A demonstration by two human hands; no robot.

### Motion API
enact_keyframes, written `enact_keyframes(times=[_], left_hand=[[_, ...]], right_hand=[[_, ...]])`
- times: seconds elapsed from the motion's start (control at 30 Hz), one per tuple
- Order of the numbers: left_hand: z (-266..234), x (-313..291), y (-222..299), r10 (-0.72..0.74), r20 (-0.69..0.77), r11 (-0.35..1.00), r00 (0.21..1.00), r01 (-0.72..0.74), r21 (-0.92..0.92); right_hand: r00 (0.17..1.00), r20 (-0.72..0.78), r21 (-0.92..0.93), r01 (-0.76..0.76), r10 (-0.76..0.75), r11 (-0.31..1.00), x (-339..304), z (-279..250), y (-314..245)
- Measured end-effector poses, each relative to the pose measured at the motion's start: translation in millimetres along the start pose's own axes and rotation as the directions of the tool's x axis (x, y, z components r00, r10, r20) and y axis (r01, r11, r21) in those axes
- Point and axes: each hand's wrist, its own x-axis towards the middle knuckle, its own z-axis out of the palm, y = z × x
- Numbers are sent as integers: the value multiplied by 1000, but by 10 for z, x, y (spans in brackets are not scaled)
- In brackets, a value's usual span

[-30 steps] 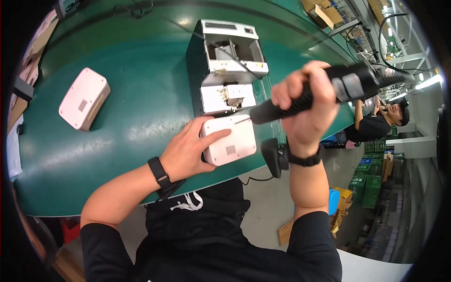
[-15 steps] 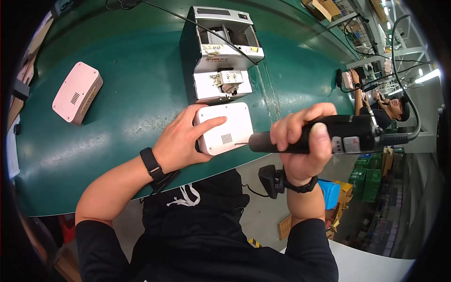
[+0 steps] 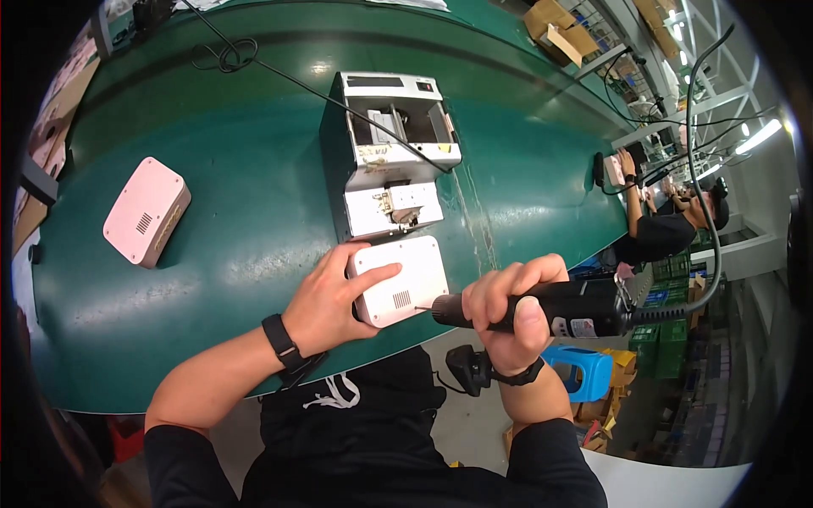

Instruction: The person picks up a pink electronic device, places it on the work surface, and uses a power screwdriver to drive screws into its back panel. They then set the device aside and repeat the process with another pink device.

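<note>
A white plastic box (image 3: 420, 273) with rounded corners, corner holes and a small slotted vent lies on the bench in front of me. Gripping its left side is my left hand (image 3: 326, 295), thumb at the near corner and index finger stretched across the top. My right hand (image 3: 513, 315) is wrapped round a black corded electric screwdriver (image 3: 584, 306), held almost level. Its thin bit points left over the box's near right part, close to the vent; whether the tip touches cannot be made out. Just behind the box stands a grey-and-black screw feeder (image 3: 360, 206).
A second similar box (image 3: 146, 208), pinkish in this light, sits at the left on the green bench (image 3: 254, 212). A black cable (image 3: 292, 79) crosses above the feeder. Farther right, another person (image 3: 669, 229) works at the bench. A blue stool (image 3: 586, 372) and cartons stand below at right.
The whole view has shifted, so bench things appear lower. My right hand and the screwdriver appear lower and farther left. The bit stays over the same part of the box, and my left hand keeps its grip.
</note>
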Motion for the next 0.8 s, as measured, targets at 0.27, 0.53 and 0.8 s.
enact_keyframes(times=[0.27, 0.53, 0.8], left_hand=[[3, 8, 44, -28, 32, 1000, 999, 28, -8], [15, -47, 28, -13, 32, 1000, 999, 13, -3], [62, 9, -100, 54, -46, 999, 997, -53, 6]], right_hand=[[988, -91, 128, 137, -126, 982, 774, 100, -151], [995, -96, -92, 32, -41, 995, 982, 188, 140], [999, 29, 134, 27, -31, 991, 350, 359, -198]])
